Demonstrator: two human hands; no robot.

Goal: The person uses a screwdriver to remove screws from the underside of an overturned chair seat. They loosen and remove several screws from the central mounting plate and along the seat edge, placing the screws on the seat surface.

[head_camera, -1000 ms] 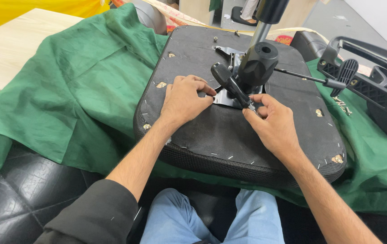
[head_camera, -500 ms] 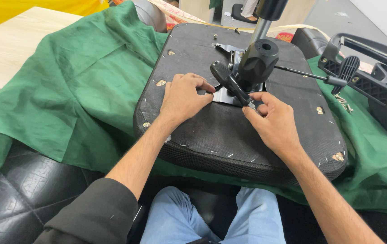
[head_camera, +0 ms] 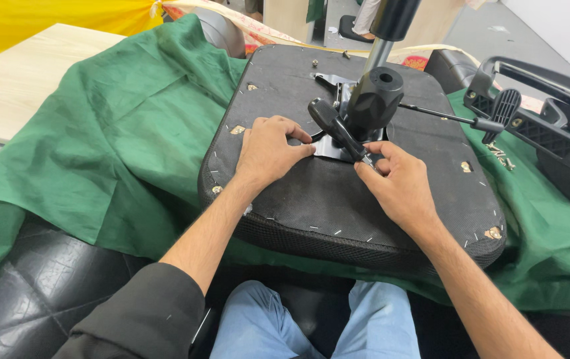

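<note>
An upturned office chair seat, black fabric stapled round its rim, lies on a green cloth in front of the seated person. At its middle sits a metal mounting plate, mostly hidden behind the hands and the black mechanism housing above it. The left hand presses flat-curled on the seat just at the plate's nine o'clock edge, fingertips touching the metal; whether it pinches anything small I cannot tell. The right hand has its grip closed with thumb and forefinger around the lower shaft of a black-handled screwdriver, whose handle tilts up toward eleven o'clock. The tip is covered by the fingers, so what it meets is out of sight. A thin lever rod runs toward three o'clock to a black paddle. A black armrest frame is cut off at the right edge. A pale wooden bench shows at ten o'clock.
</note>
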